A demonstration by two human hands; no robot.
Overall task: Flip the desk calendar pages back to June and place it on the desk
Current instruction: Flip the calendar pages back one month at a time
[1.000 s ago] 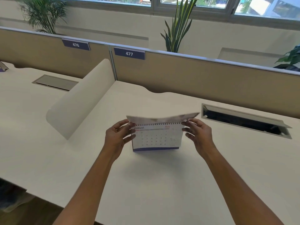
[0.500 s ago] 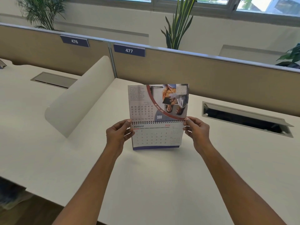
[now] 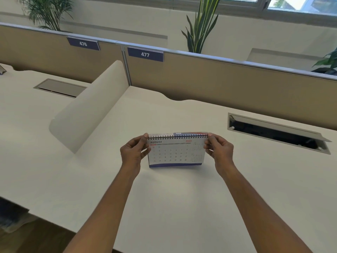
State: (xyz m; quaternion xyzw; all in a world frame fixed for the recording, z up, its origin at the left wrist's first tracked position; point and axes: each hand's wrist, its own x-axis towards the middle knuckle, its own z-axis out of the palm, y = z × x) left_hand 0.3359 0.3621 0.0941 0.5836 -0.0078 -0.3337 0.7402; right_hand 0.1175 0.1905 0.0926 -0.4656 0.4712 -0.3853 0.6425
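We see a tan partition. On it hang labels 476 and 477; behind it stands a spiky plant; before it lies an open cable tray.

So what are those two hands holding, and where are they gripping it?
A white spiral-bound desk calendar, pinched at its top corners: left hand at one end of the binding, right hand at the other.

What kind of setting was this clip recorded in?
Most likely an open-plan office: numbered partition plates above long white desks, a cable hatch set into the desktop, and a desk calendar held by both hands.
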